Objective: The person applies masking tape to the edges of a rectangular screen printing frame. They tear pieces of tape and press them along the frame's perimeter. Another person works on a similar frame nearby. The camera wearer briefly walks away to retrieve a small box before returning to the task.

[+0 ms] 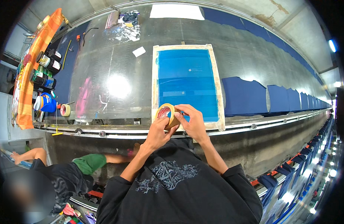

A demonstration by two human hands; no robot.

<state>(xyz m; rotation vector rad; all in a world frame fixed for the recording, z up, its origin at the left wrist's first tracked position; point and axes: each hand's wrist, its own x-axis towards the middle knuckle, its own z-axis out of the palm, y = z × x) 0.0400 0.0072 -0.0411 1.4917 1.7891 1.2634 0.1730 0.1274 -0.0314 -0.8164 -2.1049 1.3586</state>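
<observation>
A roll of yellowish masking tape [174, 121] is held up over the near edge of a screen-printing frame. My left hand [158, 133] grips the roll from below and the left, thumb on its near rim. At the roll's right side, my right hand [194, 123] has its thumb and fingertips pinched against the tape; whether a tape end is lifted cannot be made out. Beneath lies the screen frame [218, 92], its border pale and taped. The blue mesh [186, 81] bears a small light print pattern.
Navy fabric pieces [244, 96] lie in a row along the table [132, 84] to the right. Leftward are ink jars [44, 78], a blue jug [48, 103], another tape roll [65, 110] and an orange-covered shelf [28, 95]. A co-worker [62, 179] is at lower left.
</observation>
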